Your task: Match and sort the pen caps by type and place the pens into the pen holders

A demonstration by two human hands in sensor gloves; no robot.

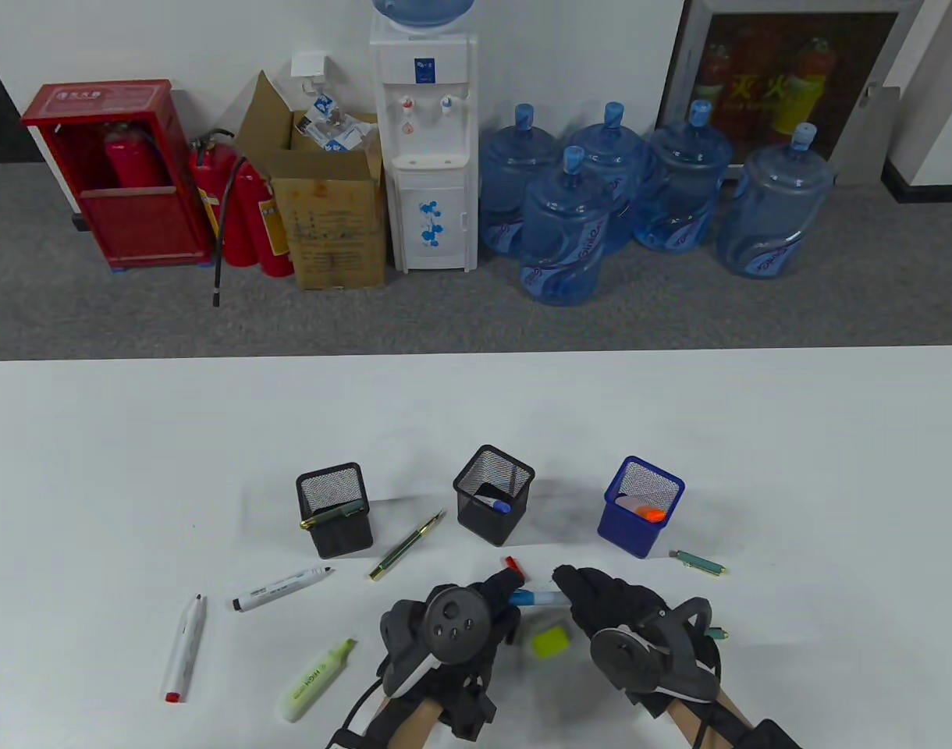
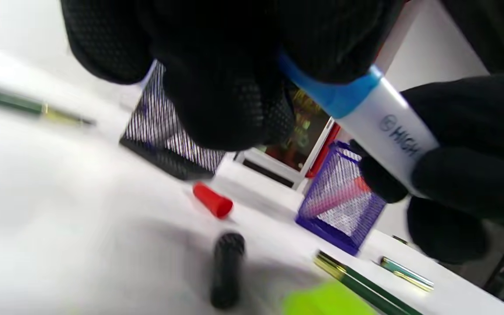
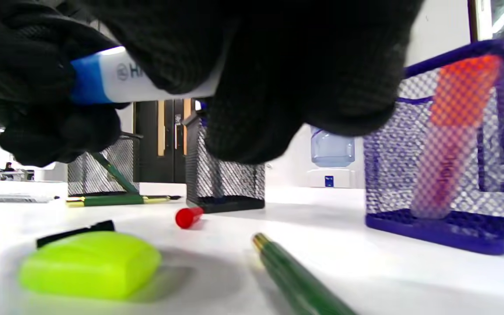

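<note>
Both hands hold one blue highlighter [image 1: 535, 598] level, just above the table in front of the middle holder. My left hand [image 1: 501, 593] pinches its blue cap end [image 2: 335, 92]. My right hand [image 1: 573, 589] grips the white barrel [image 3: 147, 81]. A yellow-green cap [image 1: 550, 642] lies beneath the hands, with a black cap [image 2: 227, 269] beside it and a red cap [image 1: 512, 565] just beyond. The left black holder [image 1: 343, 538] has a green pen in it, the middle black holder [image 1: 488, 530] a blue-capped marker, and the blue holder [image 1: 628, 534] an orange highlighter.
Loose on the table: a green-gold pen [image 1: 407, 544], a black-tipped marker [image 1: 283, 588], a red-tipped marker [image 1: 185, 649], a yellow-green highlighter [image 1: 317, 680], a short green cap [image 1: 698, 562] and a green pen [image 3: 295, 275] under my right wrist.
</note>
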